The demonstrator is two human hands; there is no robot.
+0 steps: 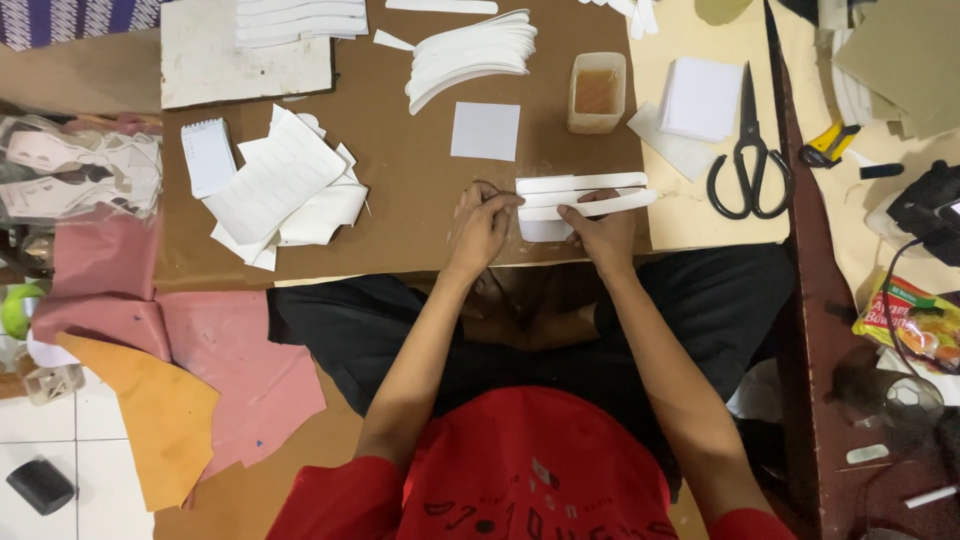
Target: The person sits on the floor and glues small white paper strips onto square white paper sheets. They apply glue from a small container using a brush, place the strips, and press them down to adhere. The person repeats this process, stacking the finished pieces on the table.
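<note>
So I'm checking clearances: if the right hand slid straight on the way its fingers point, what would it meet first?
Probably the white strips that the right hand already touches; farther on, roughly, the plastic cup.

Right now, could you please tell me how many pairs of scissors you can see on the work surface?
1: a pair of black-handled metal scissors lying right of the hands, beside the white paper stack. Others may be hidden.

Soft, even light is falling from above, keeping the brown desk [400, 180] bright and its shadows faint. The white strips [580, 195] are glaring slightly, losing surface detail. The lap area below the desk edge is sinking into darkness. The picture is staying mostly sharp, with wide-angle bending showing toward the edges.
</note>
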